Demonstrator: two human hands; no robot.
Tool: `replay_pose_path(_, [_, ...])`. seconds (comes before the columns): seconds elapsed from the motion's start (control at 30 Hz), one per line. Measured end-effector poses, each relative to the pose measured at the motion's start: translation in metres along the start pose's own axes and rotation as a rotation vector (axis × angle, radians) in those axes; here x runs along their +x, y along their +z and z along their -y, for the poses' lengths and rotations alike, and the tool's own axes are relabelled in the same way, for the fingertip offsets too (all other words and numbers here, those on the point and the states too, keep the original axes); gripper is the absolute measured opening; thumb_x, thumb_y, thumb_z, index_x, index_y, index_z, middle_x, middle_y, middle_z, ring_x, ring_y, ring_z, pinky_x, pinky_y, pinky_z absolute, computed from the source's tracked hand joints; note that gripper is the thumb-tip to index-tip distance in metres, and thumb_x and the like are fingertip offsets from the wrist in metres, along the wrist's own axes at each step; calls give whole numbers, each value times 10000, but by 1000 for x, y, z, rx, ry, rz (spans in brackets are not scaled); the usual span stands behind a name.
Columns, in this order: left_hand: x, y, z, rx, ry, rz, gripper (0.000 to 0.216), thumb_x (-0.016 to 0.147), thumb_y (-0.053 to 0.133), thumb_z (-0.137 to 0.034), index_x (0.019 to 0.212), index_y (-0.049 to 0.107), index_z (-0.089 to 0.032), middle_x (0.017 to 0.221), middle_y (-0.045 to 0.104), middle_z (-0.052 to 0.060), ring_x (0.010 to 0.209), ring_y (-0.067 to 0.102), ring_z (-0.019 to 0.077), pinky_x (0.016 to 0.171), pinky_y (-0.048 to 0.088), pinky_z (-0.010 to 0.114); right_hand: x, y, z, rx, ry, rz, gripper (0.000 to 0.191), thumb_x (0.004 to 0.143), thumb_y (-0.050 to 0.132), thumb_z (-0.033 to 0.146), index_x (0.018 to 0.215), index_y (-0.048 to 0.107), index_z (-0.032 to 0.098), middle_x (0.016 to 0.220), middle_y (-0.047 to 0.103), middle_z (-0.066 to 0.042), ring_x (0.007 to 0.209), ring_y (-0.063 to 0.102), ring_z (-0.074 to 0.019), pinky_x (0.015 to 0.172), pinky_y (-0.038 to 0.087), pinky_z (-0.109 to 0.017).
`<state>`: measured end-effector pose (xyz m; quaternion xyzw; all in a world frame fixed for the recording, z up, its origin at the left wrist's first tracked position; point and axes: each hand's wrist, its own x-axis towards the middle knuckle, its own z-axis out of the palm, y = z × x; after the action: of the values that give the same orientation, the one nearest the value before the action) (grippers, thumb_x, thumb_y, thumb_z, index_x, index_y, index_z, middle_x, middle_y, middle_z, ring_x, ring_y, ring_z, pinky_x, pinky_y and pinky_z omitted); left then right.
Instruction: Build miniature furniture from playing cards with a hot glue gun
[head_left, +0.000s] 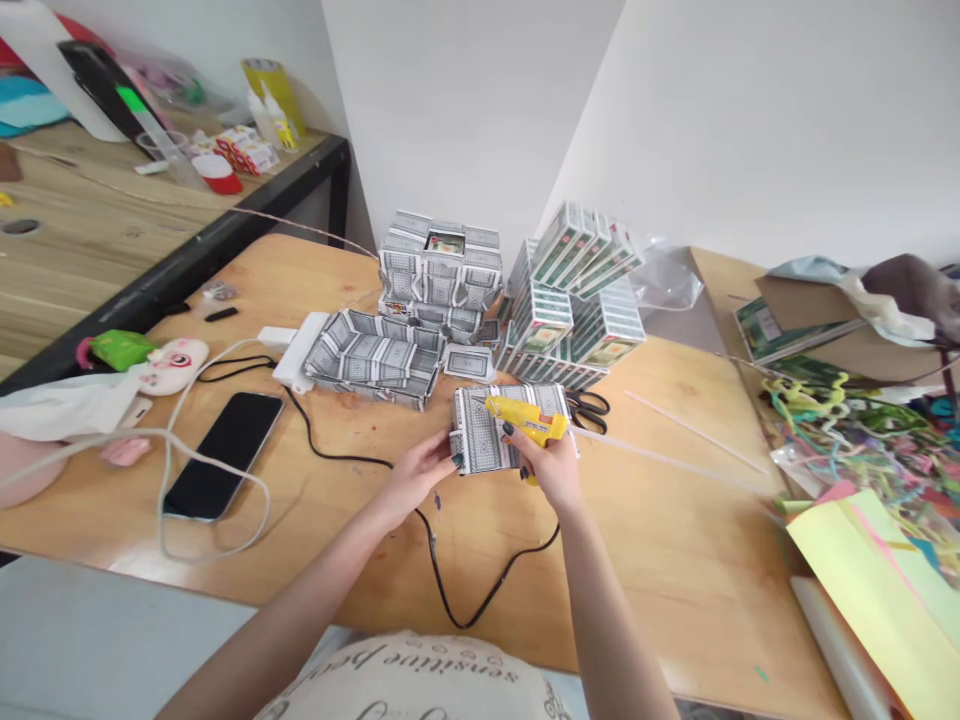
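Here, right grip (pixel 553 468) curled around yellow glue gun (pixel 534 420); left grip (pixel 415 474) pinched at near edge of card panel (pixel 484 445)

1. A cream-white cloth top (pixel 405 690) is worn over the torso.
2. Its front is printed with dark, curling script (pixel 442 662), in which "sensitive" can be read.
3. A dark scroll ornament (pixel 555 705) is printed near one side.
4. Both forearms (pixel 330 565) are bared.
5. On the left hand (pixel 420 472) and right hand (pixel 553 468), fingernails (pixel 508 428) are coated in dark blue-green polish.

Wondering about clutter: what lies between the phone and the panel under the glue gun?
The head view shows a black cord and the left hand between phone and panel.
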<state>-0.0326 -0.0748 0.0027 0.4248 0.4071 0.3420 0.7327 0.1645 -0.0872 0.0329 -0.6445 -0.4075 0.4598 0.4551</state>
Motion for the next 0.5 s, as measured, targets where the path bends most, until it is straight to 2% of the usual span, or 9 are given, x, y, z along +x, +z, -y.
replay_pose_path(0.3, [5,-4,-3,30,-24,43,507,745,653,-260,1232,535,-181,1298,551,62,1202,499,239,1078,312,423,1,0,-3,22,14,5,312,673,669,430,753,634,130,403,458,58,353,353,-73,355,278,-213])
replay_pose_path(0.5, [9,0,-2,101,-7,-25,504,717,628,-201,1214,553,-163,1212,617,64,1118,570,235,1035,368,436,0,-1,0,29,-4,23,320,672,666,442,727,637,128,427,479,49,371,356,-67,368,304,-209])
